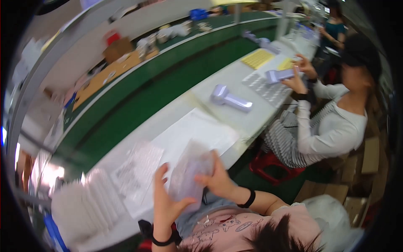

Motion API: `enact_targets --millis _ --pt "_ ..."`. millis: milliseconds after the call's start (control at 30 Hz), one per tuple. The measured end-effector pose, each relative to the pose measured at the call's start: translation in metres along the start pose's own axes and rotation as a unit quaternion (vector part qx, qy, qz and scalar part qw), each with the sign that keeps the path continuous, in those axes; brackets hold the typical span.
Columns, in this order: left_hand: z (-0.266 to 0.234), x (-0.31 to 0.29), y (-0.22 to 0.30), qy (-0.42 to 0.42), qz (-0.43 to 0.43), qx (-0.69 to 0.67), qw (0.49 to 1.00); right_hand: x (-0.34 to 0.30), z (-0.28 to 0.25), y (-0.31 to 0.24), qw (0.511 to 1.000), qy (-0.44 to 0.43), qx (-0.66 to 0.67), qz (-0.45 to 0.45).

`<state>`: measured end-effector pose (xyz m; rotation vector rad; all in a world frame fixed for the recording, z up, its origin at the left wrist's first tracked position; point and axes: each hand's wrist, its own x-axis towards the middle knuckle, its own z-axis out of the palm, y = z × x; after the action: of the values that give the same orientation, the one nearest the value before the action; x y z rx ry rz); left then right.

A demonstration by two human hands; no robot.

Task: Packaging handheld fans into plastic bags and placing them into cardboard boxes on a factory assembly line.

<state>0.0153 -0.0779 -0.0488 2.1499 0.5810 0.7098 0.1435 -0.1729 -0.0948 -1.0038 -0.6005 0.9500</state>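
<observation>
A lavender device point(191, 182) in a clear bubble-wrap bag is tilted in front of my body, blurred by motion. My right hand point(220, 178) grips its right side, fingers and thumb pressed on the wrap. On the left side my left hand point(168, 201) is spread open, its thumb overlapping the bag's lower end; whether it presses there is hard to see. Beneath lies a white sheet point(195, 124) on the bench. Flat bubble-wrap bags point(138, 170) lie just left of the device. A stack of bubble-wrap bags point(86, 210) stands nearer, at the bench's left end.
Another lavender device point(231, 98) lies bare farther along the white bench point(163, 134). A co-worker point(331, 122) sits at right, handling a lavender device point(279, 75) above a white tray point(264, 89). Yellow trays point(257, 59) lie beyond. A green conveyor belt point(138, 111) runs behind the bench.
</observation>
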Motion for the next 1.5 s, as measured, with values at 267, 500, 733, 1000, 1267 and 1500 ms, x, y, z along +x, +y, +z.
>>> enact_targets --millis 267,500,733,1000,1267,1500 --pt "-0.070 0.024 -0.014 -0.097 -0.093 0.245 0.960 0.022 -0.007 0.016 0.948 -0.047 -0.218 -0.225" --pt "-0.152 0.150 -0.119 -0.013 0.058 0.595 0.801 0.031 -0.045 0.039 0.800 0.017 -0.520 -0.298" --pt "-0.148 0.242 -0.251 0.033 0.028 0.686 0.727 0.033 -0.041 0.046 0.786 0.080 -0.540 -0.290" --pt "-0.136 0.227 -0.282 0.061 -0.010 0.630 0.774 0.037 -0.036 0.043 0.789 0.071 -0.535 -0.292" --pt "-0.159 0.157 -0.177 -0.056 -0.127 0.546 0.826 0.040 -0.038 0.043 0.799 0.065 -0.518 -0.301" --pt "-0.157 0.011 -0.127 0.000 -0.201 0.538 0.818 0.042 -0.032 0.043 0.811 0.030 -0.494 -0.311"
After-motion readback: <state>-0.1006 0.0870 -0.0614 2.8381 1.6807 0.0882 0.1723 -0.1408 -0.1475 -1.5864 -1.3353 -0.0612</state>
